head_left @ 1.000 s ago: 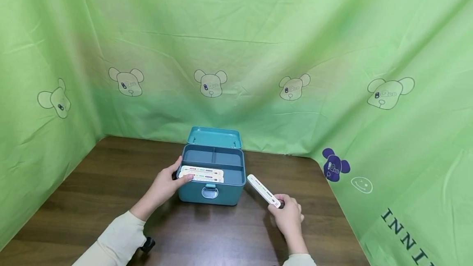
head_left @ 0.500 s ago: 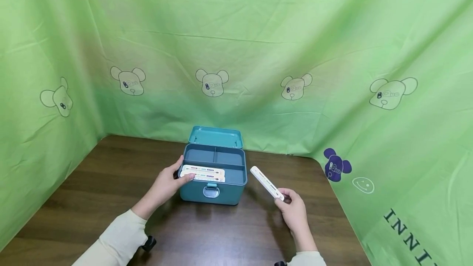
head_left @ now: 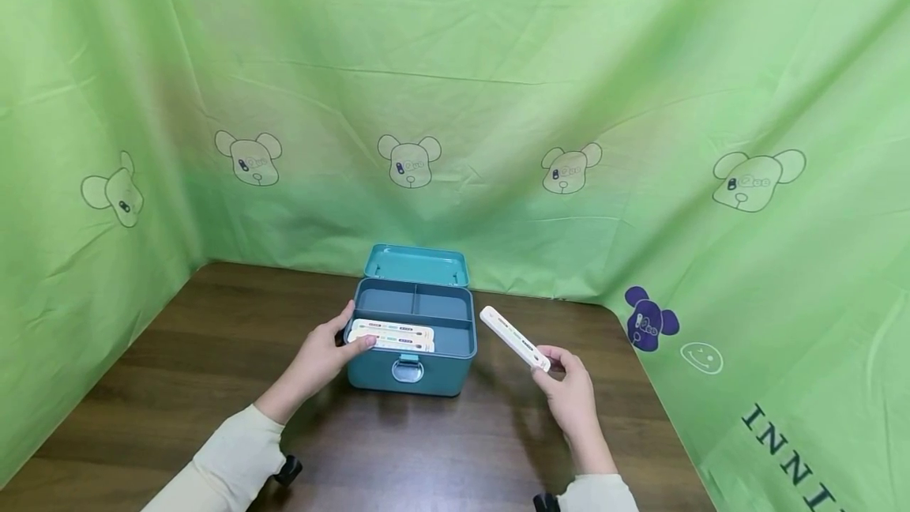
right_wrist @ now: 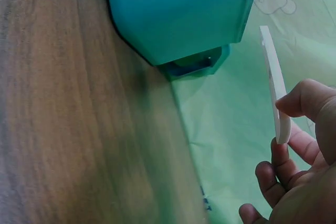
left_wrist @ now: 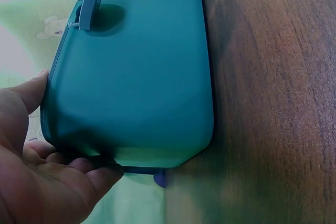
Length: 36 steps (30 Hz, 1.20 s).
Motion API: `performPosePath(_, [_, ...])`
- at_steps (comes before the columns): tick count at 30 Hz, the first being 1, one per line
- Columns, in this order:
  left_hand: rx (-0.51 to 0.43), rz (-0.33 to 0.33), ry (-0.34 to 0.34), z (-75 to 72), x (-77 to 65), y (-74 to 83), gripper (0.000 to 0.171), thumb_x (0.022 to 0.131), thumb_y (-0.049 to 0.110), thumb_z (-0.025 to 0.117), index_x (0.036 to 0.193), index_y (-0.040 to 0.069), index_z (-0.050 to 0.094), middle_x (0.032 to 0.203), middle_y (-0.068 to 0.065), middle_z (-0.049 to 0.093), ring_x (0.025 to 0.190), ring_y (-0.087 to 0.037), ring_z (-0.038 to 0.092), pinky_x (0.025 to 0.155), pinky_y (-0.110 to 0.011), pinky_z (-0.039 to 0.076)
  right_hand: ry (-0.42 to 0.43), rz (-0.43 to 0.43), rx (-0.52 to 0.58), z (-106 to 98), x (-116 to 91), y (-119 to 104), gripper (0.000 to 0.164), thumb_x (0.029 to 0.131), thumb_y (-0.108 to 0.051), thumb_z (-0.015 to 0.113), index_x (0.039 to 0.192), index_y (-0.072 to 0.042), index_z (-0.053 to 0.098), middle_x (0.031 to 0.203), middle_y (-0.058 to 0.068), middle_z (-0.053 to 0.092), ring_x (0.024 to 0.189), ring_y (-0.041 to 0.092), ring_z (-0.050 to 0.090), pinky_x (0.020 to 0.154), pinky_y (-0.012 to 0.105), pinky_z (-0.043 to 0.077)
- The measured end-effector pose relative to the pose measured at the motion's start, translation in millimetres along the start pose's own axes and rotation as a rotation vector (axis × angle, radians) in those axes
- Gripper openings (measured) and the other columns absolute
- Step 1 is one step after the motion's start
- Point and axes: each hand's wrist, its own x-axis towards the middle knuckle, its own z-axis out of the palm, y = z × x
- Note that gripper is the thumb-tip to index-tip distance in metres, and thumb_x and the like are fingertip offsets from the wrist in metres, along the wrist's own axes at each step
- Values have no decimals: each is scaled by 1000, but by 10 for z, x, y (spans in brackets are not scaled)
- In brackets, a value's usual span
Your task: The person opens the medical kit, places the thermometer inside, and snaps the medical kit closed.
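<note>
A teal storage box stands with its lid raised at the back. My left hand grips its left side, thumb over the front rim and fingers along the outer wall, as the left wrist view also shows. Several slim white cases with small coloured print lie in the front compartment, partly under the thumb. To the right of the box, my right hand pinches one end of another slim white case between thumb and fingers. In the right wrist view that case appears edge-on, above the tabletop.
Behind the front compartment, a divider makes two smaller compartments. A metal latch hangs on the box's front. The brown wooden table meets a green printed curtain at the back and both sides.
My right hand has lifted the white case slightly up and away, to the right, and now holds it nearer its end. The left hand stays on the box.
</note>
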Motion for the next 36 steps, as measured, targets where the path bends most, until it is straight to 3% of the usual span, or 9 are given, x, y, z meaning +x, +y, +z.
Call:
performPosePath(6, [-1, -8, -2, 10, -5, -24, 101, 90, 55, 73, 163, 6, 22, 165, -18, 31, 152, -37, 30, 120, -54, 33, -43, -10, 2, -29, 63, -60, 35, 86, 0, 73, 121, -2, 70, 114, 15, 64, 104, 21, 55, 85, 21, 37])
performPosePath(11, [1, -22, -3, 24, -12, -27, 101, 90, 55, 73, 163, 8, 22, 165, -18, 30, 152, -37, 30, 120, -54, 33, -86, -76, -28, -56, 100, -107, 33, 87, -2, 73, 120, -3, 71, 112, 13, 63, 104, 20, 55, 84, 23, 36])
performPosePath(19, [-10, -8, -6, 25, -10, -14, 101, 90, 54, 74, 163, 7, 22, 165, -18, 31, 152, -37, 30, 119, -54, 33, -195, -128, -32, -102, 246, -167, 32, 87, -1, 73, 119, -5, 71, 113, 11, 62, 106, 20, 53, 94, 32, 37])
performPosePath(26, [-7, -6, -4, 19, -17, -6, 101, 90, 55, 74, 163, 7, 22, 164, -19, 32, 151, -38, 31, 119, -54, 34, -260, -242, -87, -111, 379, -226, 32, 86, -1, 73, 117, -7, 71, 110, 9, 63, 105, 21, 55, 93, 33, 41])
performPosePath(31, [-4, -2, -6, 15, -12, -6, 102, 90, 56, 74, 163, 7, 22, 164, -19, 32, 152, -37, 31, 119, -54, 33, -293, -328, -123, -102, 474, -295, 32, 85, -2, 72, 117, -7, 71, 109, 8, 64, 106, 23, 56, 96, 41, 42])
performPosePath(36, [0, 2, -4, -1, -2, -8, 102, 90, 56, 73, 163, 7, 22, 165, -17, 31, 152, -36, 30, 119, -53, 34, -353, -363, -136, -86, 570, -395, 31, 84, -4, 73, 115, -9, 72, 112, 8, 66, 111, 28, 57, 99, 46, 42])
